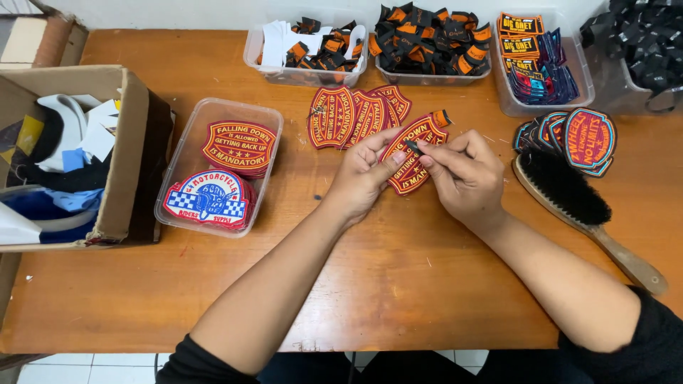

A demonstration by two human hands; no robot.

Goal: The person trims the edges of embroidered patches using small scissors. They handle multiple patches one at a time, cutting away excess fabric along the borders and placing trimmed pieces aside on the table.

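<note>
Both forearms reach over the wooden table (398,284). The left hand (363,174) pinches a red shield-shaped embroidered patch (411,153) at its edge, lifted just above the tabletop. The right hand (462,174) grips a small dark tool (413,146) against the patch. A fan of similar patches (356,115) lies just behind; a wooden brush (580,213) rests right.

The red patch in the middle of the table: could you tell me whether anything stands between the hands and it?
Nothing visible does. The left hand and the right hand both already hold the red patch above the wooden table. The fanned patches lie behind it, and the brush lies off to the right.
</note>
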